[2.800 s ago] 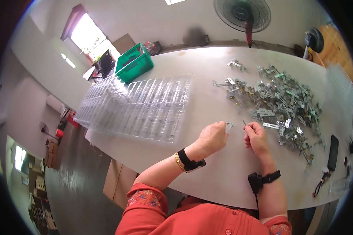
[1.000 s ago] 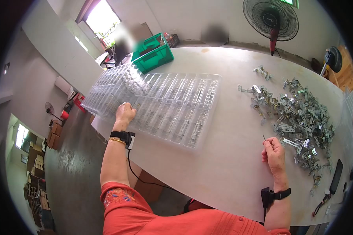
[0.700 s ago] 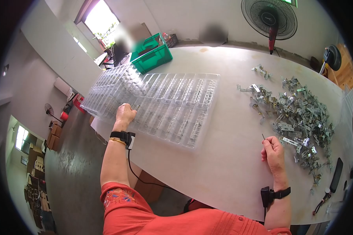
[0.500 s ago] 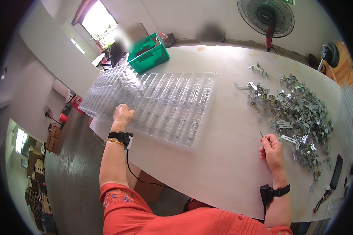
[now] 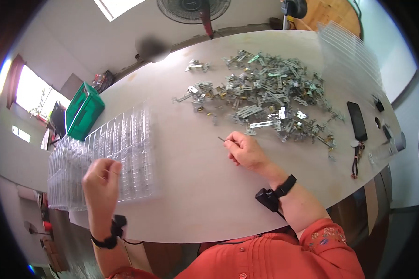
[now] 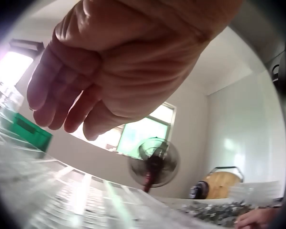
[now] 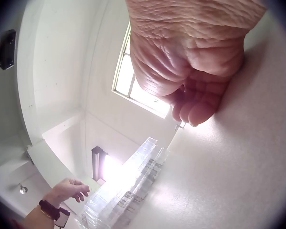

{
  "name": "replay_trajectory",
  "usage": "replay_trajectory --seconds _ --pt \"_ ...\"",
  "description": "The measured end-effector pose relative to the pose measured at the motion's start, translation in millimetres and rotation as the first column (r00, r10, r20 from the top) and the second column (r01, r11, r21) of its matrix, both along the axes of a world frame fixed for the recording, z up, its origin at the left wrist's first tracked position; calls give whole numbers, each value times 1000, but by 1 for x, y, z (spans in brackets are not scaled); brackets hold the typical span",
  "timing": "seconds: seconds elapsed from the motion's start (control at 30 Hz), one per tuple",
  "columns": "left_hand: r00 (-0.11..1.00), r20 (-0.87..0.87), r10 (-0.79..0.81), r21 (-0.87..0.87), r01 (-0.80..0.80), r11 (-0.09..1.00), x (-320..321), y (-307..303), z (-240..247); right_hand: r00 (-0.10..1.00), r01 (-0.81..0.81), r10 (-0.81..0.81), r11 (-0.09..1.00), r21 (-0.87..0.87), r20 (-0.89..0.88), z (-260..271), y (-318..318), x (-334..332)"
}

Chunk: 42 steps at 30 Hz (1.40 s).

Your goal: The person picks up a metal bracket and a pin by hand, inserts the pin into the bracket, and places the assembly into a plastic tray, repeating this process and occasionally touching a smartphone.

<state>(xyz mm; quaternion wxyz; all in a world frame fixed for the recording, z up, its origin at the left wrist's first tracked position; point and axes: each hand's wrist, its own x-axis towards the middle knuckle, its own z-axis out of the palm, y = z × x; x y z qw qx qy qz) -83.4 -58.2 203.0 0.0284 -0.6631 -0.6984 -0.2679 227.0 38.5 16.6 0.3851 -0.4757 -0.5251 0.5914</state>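
Left hand [image 5: 101,183] is up off the tray [image 5: 149,158] near desk [image 5: 186,195] left edge, fingers loose, empty; right hand [image 5: 249,152] pinches thin rod [image 5: 222,139], likely keeping it handy.

The place looked like a workshop or small factory room: a broad pale worktable [image 5: 186,186] carried a big loose heap of metal fittings [image 5: 274,88], and clear plastic trays [image 5: 135,153] with rows of compartments lay towards its left end. A green plastic crate [image 5: 89,114], a standing fan [image 5: 191,9] near the plain light wall [image 5: 102,46], a smooth grey floor [image 5: 77,242] and stacked cardboard boxes [image 5: 53,255] also marked it as a working space
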Motion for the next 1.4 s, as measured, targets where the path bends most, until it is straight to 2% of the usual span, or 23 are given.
replay_trajectory --seconds 0.07,0.2,0.23,0.3,0.37,0.4,0.43,0.47,0.53,0.57,0.6,0.67,0.77,0.8,0.87,0.9,0.97,1.03,1.07,1.1,1.3,1.37,1.4 --pt "982 60 -179 45 176 983 56 -8 4 1000 -2 2 1000 1 0 2 -1 1" --pt "863 99 -496 -30 500 865 131 -12 -5 1000 -30 30 999 37 11 -3 1 2" --pt "860 94 -501 -32 506 862 144 -8 -8 999 -36 35 998 57 12 -6 1 2" --pt "746 141 -651 -85 664 743 167 4 -14 997 -28 19 992 121 69 -3 1 1" --pt "728 138 -671 -86 684 724 189 24 -20 992 -23 0 983 182 127 -11 1 6" --pt "717 136 -684 -83 696 713 198 36 -23 994 -44 75 943 329 -80 -22 2 7" --pt "711 130 -691 -84 703 706 206 48 -29 947 -30 176 881 472 -268 -32 3 9" --pt "717 68 -694 -94 697 711 214 61 -37 948 -17 165 880 474 -273 -31 2 5" --pt "708 4 -706 -110 702 703 227 85 -51 993 100 -43 800 592 -110 -23 1 -6" --pt "708 -42 -705 -140 694 706 233 97 -59 993 -82 104 933 351 -47 -11 0 4" --pt "707 -87 -702 -169 684 710 238 106 -66 994 -69 92 934 351 -50 -21 4 3" --pt "695 -102 -712 -221 682 698 245 122 -79 979 -97 -61 695 713 192 -55 18 -14" --pt "689 -117 -716 -307 660 685 252 139 -93 982 -82 -80 640 764 173 -62 25 -24" --pt "692 -118 -712 -343 644 683 253 143 -96 981 -76 -88 642 763 172 -60 23 -21" --pt "690 -132 -711 -370 631 682 255 149 -101 999 -16 43 722 691 -21 -53 20 -16" --pt "693 -147 -705 -396 612 684 256 152 -103 999 -13 40 722 691 -22 -48 17 -13" --pt "693 -150 -706 -432 596 677 257 157 -105 998 -56 33 825 562 51 -42 13 -8" --pt "694 -150 -704 -466 579 669 257 160 -107 998 -51 26 845 532 54 -45 14 -9" --pt "701 -94 -707 -472 594 652 257 161 -109 998 -47 21 863 503 56 -46 14 -9" --pt "707 -37 -706 -477 608 634 257 162 -110 998 -47 21 863 503 57 -47 14 -9" --pt "705 -77 -706 -506 582 636 258 162 -111 991 -83 15 854 513 135 -52 15 -9" --pt "689 -105 -717 -469 602 647 257 162 -112 987 -93 -16 748 657 158 -49 14 -9" --pt "674 -133 -727 -432 620 654 257 161 -112 987 -94 -16 747 658 159 -46 14 -8"
